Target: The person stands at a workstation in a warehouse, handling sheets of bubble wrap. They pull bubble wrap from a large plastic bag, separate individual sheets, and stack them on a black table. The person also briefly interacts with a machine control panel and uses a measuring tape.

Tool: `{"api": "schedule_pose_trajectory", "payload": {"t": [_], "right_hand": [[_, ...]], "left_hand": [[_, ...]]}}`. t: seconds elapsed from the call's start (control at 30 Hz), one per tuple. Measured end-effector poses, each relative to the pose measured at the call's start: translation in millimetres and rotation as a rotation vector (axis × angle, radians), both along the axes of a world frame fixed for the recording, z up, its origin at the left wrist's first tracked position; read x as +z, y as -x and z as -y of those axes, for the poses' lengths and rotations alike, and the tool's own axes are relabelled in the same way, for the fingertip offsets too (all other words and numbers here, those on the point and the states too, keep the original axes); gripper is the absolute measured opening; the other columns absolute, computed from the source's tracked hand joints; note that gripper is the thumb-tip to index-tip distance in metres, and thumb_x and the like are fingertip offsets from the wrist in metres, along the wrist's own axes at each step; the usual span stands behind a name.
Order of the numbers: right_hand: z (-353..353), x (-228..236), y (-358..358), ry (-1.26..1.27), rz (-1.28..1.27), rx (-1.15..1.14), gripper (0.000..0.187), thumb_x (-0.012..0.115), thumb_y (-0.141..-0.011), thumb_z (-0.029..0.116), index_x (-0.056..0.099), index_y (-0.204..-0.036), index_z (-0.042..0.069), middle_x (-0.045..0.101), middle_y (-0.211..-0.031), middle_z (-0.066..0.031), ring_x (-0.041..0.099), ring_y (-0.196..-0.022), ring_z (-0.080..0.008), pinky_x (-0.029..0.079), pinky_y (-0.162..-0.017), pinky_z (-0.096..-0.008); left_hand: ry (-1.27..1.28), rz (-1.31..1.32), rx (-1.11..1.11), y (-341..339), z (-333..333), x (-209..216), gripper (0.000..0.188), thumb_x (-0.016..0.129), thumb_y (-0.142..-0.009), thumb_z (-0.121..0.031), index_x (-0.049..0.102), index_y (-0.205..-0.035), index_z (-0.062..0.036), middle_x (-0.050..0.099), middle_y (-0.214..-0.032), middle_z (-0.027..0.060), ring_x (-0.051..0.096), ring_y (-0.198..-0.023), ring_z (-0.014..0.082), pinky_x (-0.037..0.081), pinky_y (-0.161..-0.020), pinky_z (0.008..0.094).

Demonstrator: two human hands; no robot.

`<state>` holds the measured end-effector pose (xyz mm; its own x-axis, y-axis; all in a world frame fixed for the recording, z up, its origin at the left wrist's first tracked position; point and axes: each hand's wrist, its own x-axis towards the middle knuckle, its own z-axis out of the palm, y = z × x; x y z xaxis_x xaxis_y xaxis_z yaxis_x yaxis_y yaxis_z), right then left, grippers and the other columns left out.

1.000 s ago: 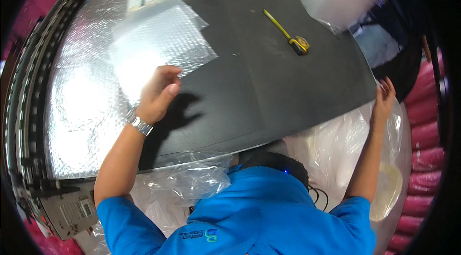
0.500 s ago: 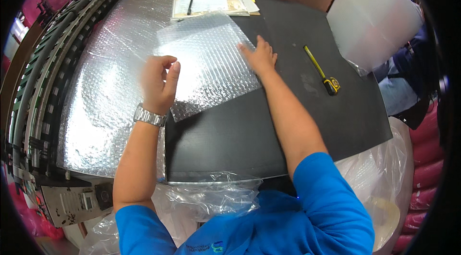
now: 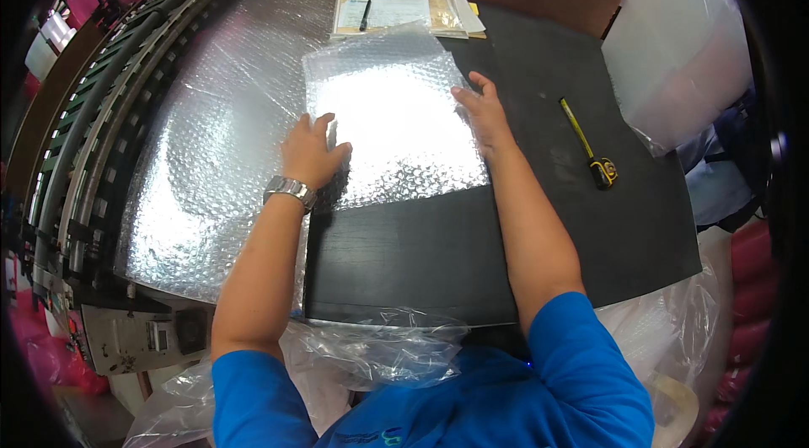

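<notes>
A shiny piece of clear bubble wrap lies on the black tabletop, its surface bright with glare. My left hand, with a metal watch at the wrist, is at its left edge, fingers spread. At the right edge is my right hand, fingers apart, thumb and fingertips beside or on the sheet's border. Neither hand visibly grips the sheet. Left of it spreads a much larger bubble wrap sheet, which reaches under or beside my left hand.
Papers with a pen lie at the back. A tape measure, partly pulled out, rests at right. Wrapped white sheets stand at the far right. A roller frame runs along the left; loose clear plastic hangs at the front edge.
My left hand has come down to the sheet's left edge and its fingers have spread. The smaller sheet lies straighter. The whole view has shifted slightly.
</notes>
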<state>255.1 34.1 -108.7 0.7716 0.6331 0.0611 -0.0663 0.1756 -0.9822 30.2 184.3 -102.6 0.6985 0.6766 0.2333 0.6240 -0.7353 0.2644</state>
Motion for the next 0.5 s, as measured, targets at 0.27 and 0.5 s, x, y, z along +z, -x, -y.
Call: {"api": "schedule_pose_trajectory", "payload": {"t": [0.27,0.5], "right_hand": [[-5.2,-15.7,-4.9,-0.225,-0.408,0.410,0.054,0.055,-0.081,0.015,0.029,-0.125,-0.002,0.051,-0.104,-0.0160,0.054,-0.093,-0.0238,0.047,-0.079,-0.0359],[4.3,-30.0,-27.3,-0.210,-0.415,0.307,0.041,0.051,-0.083,0.019,0.040,-0.117,-0.001,0.053,-0.103,-0.0148,0.054,-0.093,-0.0244,0.047,-0.078,-0.0364]], "left_hand": [[0.097,0.118,0.016,2.1,1.5,4.7,0.055,0.062,-0.071,-0.039,0.047,-0.117,-0.0146,0.033,-0.127,0.0267,0.035,-0.117,0.0381,0.030,-0.095,0.0460],[-0.056,0.419,0.052,-1.7,6.6,13.8,0.041,0.058,-0.073,-0.036,0.053,-0.107,-0.0138,0.045,-0.111,0.0177,0.042,-0.104,0.0323,0.031,-0.087,0.0473]]}}
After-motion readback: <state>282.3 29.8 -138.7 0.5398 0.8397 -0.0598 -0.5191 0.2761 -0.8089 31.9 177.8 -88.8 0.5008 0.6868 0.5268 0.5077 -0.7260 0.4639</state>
